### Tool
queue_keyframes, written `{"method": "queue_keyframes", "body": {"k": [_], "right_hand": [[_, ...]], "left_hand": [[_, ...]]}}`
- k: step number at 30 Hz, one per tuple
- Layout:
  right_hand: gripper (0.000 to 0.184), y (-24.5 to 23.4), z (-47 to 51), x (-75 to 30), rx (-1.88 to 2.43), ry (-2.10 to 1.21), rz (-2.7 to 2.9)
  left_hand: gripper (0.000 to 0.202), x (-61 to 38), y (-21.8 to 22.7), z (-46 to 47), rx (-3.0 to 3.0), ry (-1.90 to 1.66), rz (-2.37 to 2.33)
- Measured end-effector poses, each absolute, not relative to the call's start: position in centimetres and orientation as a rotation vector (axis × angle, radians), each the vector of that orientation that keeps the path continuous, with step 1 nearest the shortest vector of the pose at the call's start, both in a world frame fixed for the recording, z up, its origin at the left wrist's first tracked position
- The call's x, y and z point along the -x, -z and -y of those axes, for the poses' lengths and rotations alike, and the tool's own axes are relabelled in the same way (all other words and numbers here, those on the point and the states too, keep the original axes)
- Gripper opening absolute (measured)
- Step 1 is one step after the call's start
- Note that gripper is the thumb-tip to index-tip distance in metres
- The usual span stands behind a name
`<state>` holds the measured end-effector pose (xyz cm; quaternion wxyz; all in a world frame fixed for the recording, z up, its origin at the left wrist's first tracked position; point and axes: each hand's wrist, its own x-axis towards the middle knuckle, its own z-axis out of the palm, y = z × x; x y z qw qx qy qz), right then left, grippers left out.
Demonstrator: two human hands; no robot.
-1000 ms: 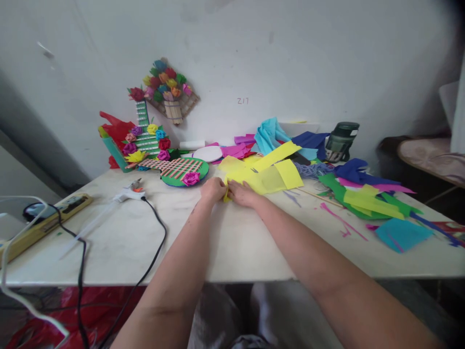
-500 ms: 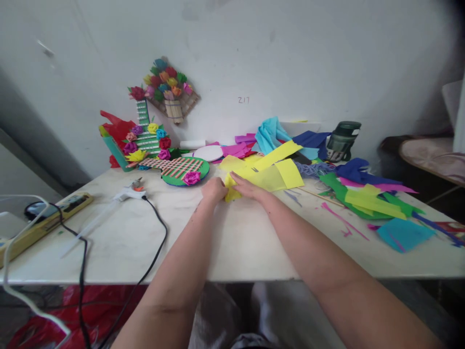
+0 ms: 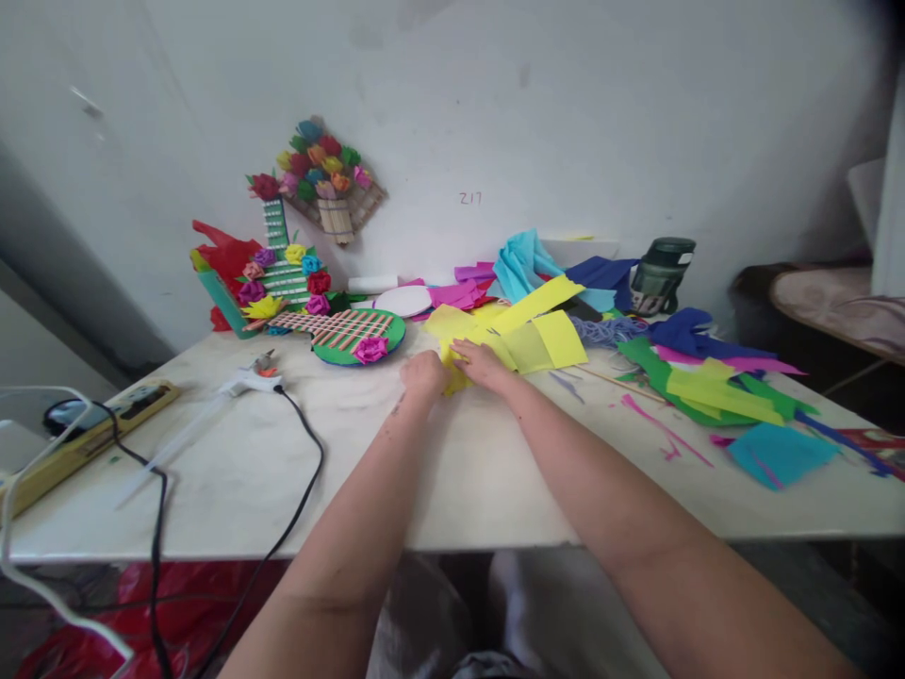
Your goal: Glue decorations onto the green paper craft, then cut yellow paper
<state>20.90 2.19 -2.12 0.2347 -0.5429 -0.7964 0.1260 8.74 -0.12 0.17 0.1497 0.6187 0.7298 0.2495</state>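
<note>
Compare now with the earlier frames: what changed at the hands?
Left hand shifted slightly right. Right hand moved slightly away from the wearer. More of the yellow paper shows between them than in the first frame. No new grip or release is clear. Glue gun and bottle stayed put.

This is looking like a craft workspace: a white marble-patterned table (image 3: 481, 481) is bearing a white corded glue gun (image 3: 249, 380), yellow paper sheets (image 3: 558, 338) and a green guitar-shaped ornament (image 3: 357, 325) carrying a magenta paper rose (image 3: 371, 350).
</note>
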Motion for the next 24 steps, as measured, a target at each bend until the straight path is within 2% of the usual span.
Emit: {"method": "queue_keyframes", "body": {"k": [4,9,12,14,16,19,24], "right_hand": [[0.039,2.2,-2.5,-21.1,1.438,-0.382,2.030],[0.031,1.2,-2.1,-21.2,1.438,-0.277,1.698],[0.024,0.1,-1.1,-20.9,1.472,-0.353,1.592],[0.035,-0.7,-0.3,-20.5,1.464,-0.581,1.601],[0.044,-1.2,0.4,-20.0,1.452,-0.947,1.673],[0.048,-1.6,1.0,-19.4,1.492,-1.408,1.708],[0.055,-1.5,1.2,-18.8,1.464,-1.806,1.430]], "left_hand": [[0.011,-8.7,-0.1,0.1,-1.899,-0.609,-2.165],[0.007,-7.9,-0.4,0.0,-1.859,-0.886,-2.145],[0.004,-7.1,-0.1,-0.6,-1.741,-1.045,-2.081],[0.002,-6.5,0.4,-1.1,-1.678,-1.151,-2.030],[0.003,-6.1,0.9,-1.7,-1.617,-1.252,-1.988],[0.004,-5.8,1.6,-2.4,-1.503,-1.378,-1.883],[0.005,-5.9,1.8,-2.8,-1.339,-1.522,-1.726]]}}
